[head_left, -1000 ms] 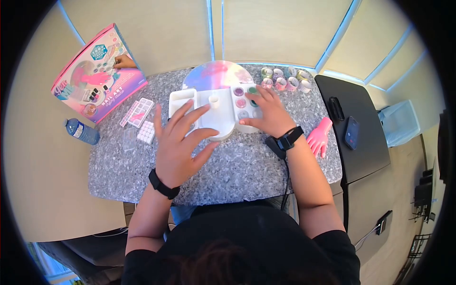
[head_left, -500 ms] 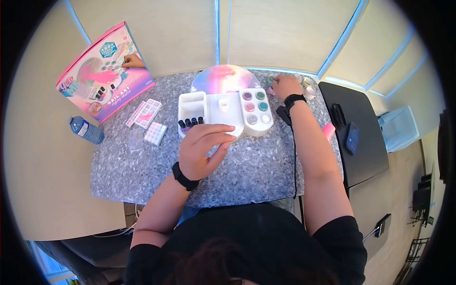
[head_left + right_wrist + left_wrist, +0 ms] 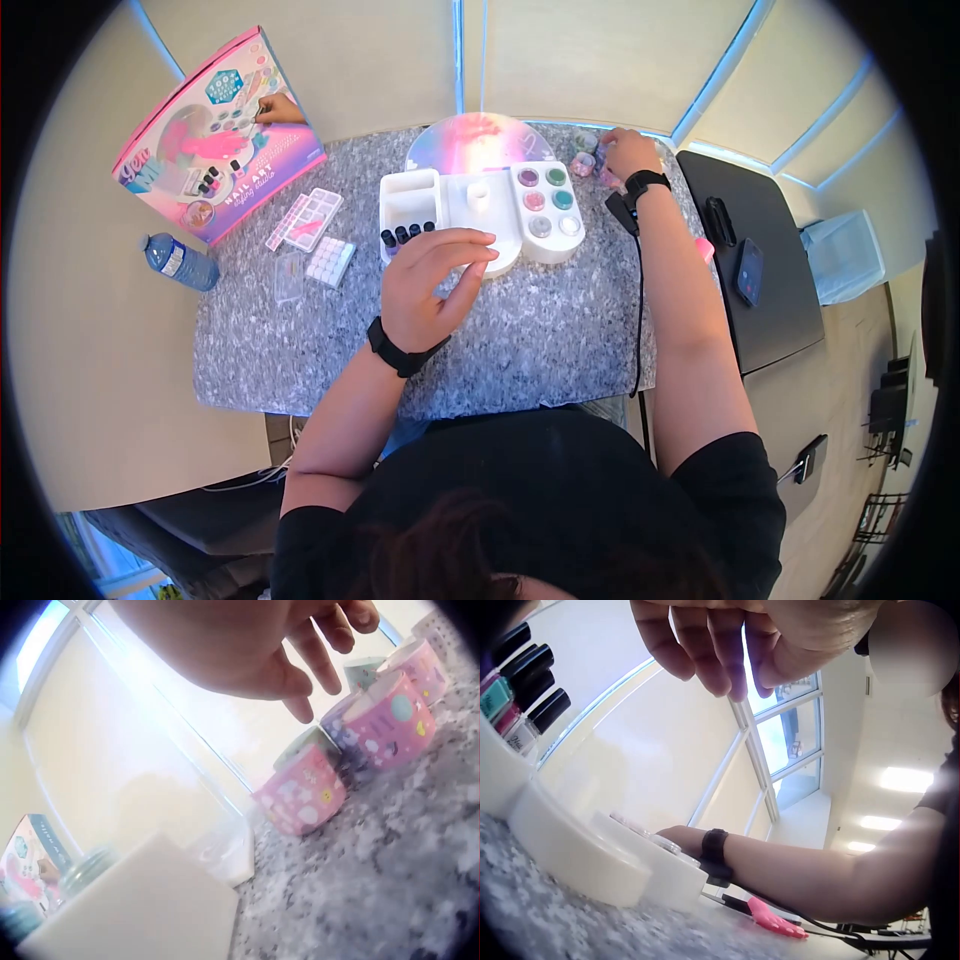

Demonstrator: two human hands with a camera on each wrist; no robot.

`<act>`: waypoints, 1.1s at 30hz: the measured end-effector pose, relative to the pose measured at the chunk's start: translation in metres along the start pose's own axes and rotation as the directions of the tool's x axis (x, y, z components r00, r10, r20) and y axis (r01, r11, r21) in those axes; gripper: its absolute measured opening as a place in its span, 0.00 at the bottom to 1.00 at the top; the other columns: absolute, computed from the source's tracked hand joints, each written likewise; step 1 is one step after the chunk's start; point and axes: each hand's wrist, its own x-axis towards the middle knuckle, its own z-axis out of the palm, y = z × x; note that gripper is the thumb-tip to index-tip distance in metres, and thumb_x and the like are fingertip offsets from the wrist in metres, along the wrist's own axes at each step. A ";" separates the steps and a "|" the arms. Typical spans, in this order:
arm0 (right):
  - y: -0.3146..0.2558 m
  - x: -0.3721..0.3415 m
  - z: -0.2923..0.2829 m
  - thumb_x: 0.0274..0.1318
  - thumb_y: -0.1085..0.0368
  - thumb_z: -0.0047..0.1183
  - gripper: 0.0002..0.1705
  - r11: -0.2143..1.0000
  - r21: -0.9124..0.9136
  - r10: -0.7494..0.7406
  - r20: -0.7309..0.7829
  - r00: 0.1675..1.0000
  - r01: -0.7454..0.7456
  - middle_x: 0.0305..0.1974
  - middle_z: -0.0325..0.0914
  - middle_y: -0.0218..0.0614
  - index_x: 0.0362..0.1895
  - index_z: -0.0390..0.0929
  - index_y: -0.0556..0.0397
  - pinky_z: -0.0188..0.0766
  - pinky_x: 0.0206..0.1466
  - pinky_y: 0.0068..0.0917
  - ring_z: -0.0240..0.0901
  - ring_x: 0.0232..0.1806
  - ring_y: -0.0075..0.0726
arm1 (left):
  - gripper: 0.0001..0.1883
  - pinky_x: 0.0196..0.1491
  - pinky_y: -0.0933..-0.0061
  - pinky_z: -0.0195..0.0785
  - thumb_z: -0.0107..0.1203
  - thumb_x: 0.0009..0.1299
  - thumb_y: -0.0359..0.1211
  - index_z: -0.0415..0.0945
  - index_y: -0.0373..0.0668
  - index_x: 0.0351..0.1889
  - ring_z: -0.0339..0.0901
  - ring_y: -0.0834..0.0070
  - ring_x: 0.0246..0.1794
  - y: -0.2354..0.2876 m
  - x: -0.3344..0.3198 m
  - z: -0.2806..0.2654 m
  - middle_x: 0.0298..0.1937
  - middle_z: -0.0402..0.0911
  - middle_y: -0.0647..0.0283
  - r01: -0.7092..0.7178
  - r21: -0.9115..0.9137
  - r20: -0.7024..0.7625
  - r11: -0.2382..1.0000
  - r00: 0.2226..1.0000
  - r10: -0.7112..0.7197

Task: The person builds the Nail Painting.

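Note:
My right hand (image 3: 632,153) reaches over several rolls of patterned tape (image 3: 583,163) at the back right of the table. In the right wrist view its fingers hang loosely just above the rolls, near a pink roll (image 3: 394,729) and a second pink roll (image 3: 304,799) with a cloud print. Nothing shows in its grasp. My left hand (image 3: 428,285) hovers before the white nail-art stand (image 3: 497,232), fingers relaxed and holding nothing. Dark-capped nail polish bottles (image 3: 408,236) stand in the stand's left part, partly behind that hand. Colourful glitter pots (image 3: 535,201) sit in its right part.
A nail art box (image 3: 225,140) stands back left, beside a water bottle (image 3: 182,262). Nearby lie a compartment case (image 3: 313,220) and a white block tray (image 3: 330,262). A pink model hand (image 3: 774,918) lies at the right. A black cable (image 3: 641,310) hangs from my right wrist.
My right hand has left the glitter pots and moved back right to the tape rolls. My left hand has shifted right, its fingers drawn closer together.

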 end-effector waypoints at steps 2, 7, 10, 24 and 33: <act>0.008 -0.004 0.006 0.65 0.60 0.57 0.16 1.000 -0.013 -0.029 -0.036 0.999 0.028 0.58 0.88 0.45 0.52 0.93 0.37 0.77 0.70 0.48 0.82 0.64 0.57 | 0.10 0.56 0.64 0.80 0.65 0.70 0.19 0.87 0.42 0.46 0.89 0.60 0.52 0.000 -0.001 0.000 0.52 0.92 0.57 0.007 -0.007 0.009 1.000 1.000 -0.007; 0.009 0.000 0.008 0.63 0.63 0.58 0.17 0.999 0.035 -0.008 -0.032 0.999 0.009 0.58 0.88 0.44 0.52 0.93 0.37 0.78 0.69 0.47 0.82 0.63 0.56 | 0.11 0.56 0.64 0.80 0.65 0.69 0.19 0.87 0.42 0.46 0.89 0.61 0.52 0.000 -0.001 0.000 0.52 0.92 0.57 0.023 -0.017 0.032 1.000 0.999 -0.022; 0.004 0.001 0.009 0.63 0.63 0.58 0.18 0.998 -0.012 -0.066 -0.180 0.982 0.065 0.58 0.88 0.44 0.53 0.93 0.35 0.78 0.68 0.48 0.81 0.62 0.56 | 0.10 0.57 0.64 0.80 0.65 0.70 0.19 0.87 0.42 0.46 0.90 0.61 0.52 -0.001 0.000 0.001 0.52 0.92 0.57 0.023 -0.018 0.016 1.000 1.000 -0.022; -0.013 -0.006 0.002 0.68 0.64 0.51 0.20 0.953 0.166 -0.219 -0.208 0.953 0.255 0.46 0.90 0.52 0.53 0.94 0.37 0.80 0.61 0.51 0.84 0.53 0.62 | 0.09 0.57 0.63 0.80 0.65 0.71 0.20 0.87 0.41 0.45 0.90 0.60 0.52 -0.006 -0.002 0.000 0.51 0.92 0.57 0.031 -0.004 0.000 1.000 1.000 -0.031; -0.079 -0.241 -0.112 0.51 0.78 0.59 0.16 0.628 0.326 -0.713 -0.124 0.690 0.707 0.48 0.91 0.34 0.43 0.91 0.51 0.78 0.56 0.45 0.80 0.47 0.50 | 0.09 0.50 0.72 0.79 0.64 0.73 0.20 0.88 0.40 0.48 0.85 0.73 0.46 -0.004 -0.007 0.010 0.56 0.91 0.57 0.171 -0.110 0.025 0.979 0.985 -0.169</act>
